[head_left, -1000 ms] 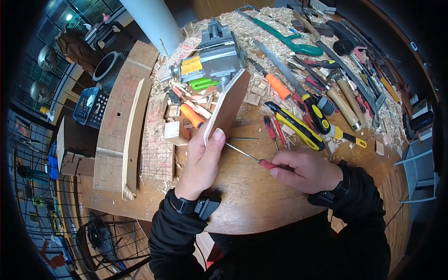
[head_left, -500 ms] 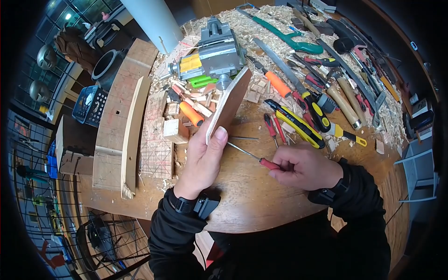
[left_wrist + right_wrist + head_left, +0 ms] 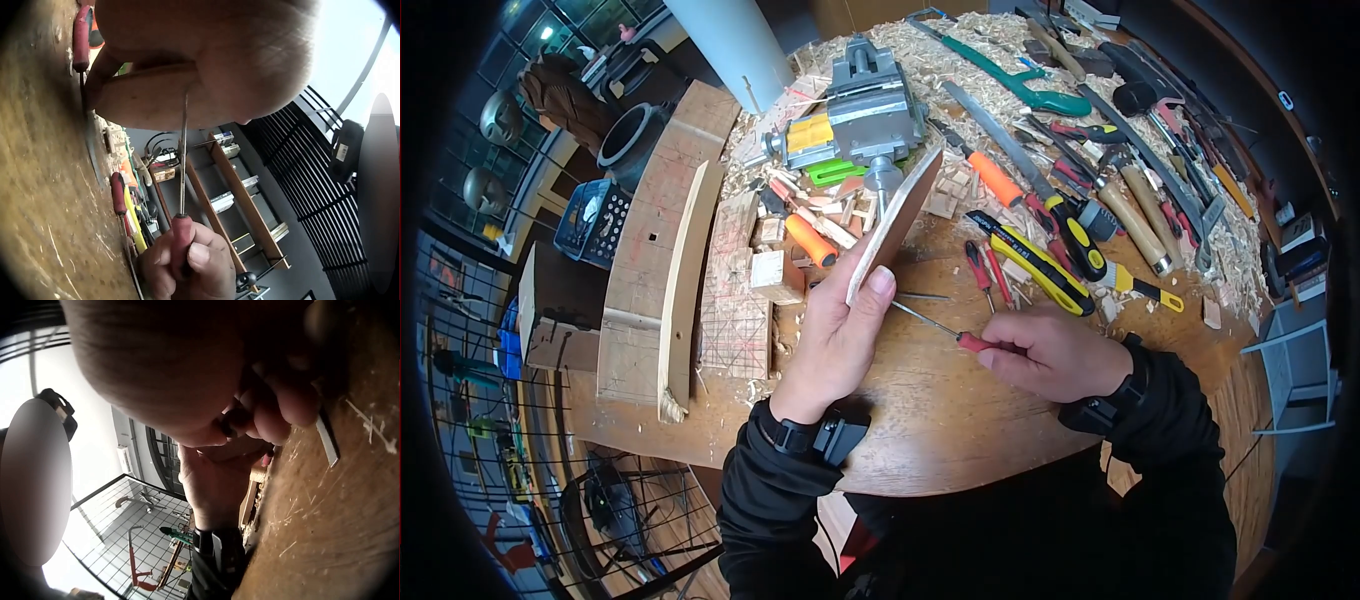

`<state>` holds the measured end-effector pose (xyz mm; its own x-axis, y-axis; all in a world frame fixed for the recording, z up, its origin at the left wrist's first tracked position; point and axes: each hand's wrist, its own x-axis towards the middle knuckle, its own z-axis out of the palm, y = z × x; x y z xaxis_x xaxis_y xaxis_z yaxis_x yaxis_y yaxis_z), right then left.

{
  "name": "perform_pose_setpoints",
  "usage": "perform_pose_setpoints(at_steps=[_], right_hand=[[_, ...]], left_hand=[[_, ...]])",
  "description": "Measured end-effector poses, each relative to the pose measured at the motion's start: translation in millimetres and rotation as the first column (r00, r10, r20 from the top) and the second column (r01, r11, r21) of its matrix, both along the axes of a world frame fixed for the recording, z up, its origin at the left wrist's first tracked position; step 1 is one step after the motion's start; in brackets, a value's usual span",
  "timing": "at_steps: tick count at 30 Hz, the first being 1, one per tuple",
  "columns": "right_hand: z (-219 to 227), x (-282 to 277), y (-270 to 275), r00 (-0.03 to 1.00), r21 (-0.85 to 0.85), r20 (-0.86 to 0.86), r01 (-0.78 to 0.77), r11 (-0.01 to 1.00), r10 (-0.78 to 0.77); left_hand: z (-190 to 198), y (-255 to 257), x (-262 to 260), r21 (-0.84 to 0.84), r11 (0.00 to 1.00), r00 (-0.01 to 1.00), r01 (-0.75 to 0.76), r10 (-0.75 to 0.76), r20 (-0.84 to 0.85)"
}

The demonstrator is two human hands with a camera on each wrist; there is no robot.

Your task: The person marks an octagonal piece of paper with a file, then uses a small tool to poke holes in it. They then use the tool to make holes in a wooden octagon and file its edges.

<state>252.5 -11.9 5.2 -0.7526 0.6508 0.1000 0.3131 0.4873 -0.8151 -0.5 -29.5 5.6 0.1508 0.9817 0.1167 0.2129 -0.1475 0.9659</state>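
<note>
The left hand (image 3: 838,335) grips the lower end of a flat wooden piece (image 3: 905,220), thumb on its near face, the piece tilted up toward the vise. The right hand (image 3: 1050,355) pinches the red handle (image 3: 972,342) of a thin metal tool. The tool's shaft (image 3: 925,318) points at the left thumb and the lower part of the wood; its tip is hidden in the head view. In the left wrist view the right hand (image 3: 190,265) holds the red handle (image 3: 182,234), and the shaft (image 3: 184,156) reaches up to the left hand (image 3: 206,56).
Behind the wood stands a metal vise (image 3: 870,115). Knives, files and chisels lie at the right, among them a yellow cutter (image 3: 1040,268). Wood blocks (image 3: 775,275) and long boards (image 3: 640,270) are at the left. Shavings cover the table's far side.
The wooden piece and the left hand have shifted slightly right and up. The right hand keeps its hold on the red handle, with its fingers a little changed in pose.
</note>
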Motion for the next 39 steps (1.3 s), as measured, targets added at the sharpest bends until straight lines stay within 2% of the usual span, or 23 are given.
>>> perform_pose_setpoints(at_steps=[6,12,15,18,30,33,39], right_hand=[[-1.6,-0.1,0.7,1.000,-0.024,0.003,0.002,1.000,-0.002],[-1.4,-0.5,0.4,1.000,-0.024,0.004,0.015,1.000,-0.015],[-0.9,-0.4,0.2,0.999,-0.049,0.003,0.040,0.998,-0.040],[-3.1,0.0,1.0,0.999,-0.054,-0.007,0.048,0.997,-0.048],[-4.1,0.5,0.6,0.999,-0.048,-0.026,0.041,0.998,-0.042],[-2.3,-0.6,-0.1,0.999,-0.053,-0.037,0.026,0.998,-0.028],[-5.0,-2.3,-0.1,0.997,-0.007,-0.074,0.007,1.000,-0.007]], left_hand=[[0.8,1.0,2.7,0.090,0.996,1.000,0.019,-0.019,0.000],[2.1,-1.1,-0.2,-0.008,1.000,1.000,-0.006,0.006,-0.018],[1.0,0.7,0.5,0.070,0.998,0.999,-0.002,0.004,-0.036],[1.7,-0.2,1.0,0.019,1.000,1.000,-0.006,0.006,-0.011],[1.0,-0.8,0.7,-0.003,1.000,1.000,-0.008,0.008,-0.001],[0.7,0.0,2.3,0.047,0.999,1.000,-0.024,0.023,0.007],[1.3,-0.1,3.0,0.035,0.999,1.000,-0.009,0.009,0.010]])
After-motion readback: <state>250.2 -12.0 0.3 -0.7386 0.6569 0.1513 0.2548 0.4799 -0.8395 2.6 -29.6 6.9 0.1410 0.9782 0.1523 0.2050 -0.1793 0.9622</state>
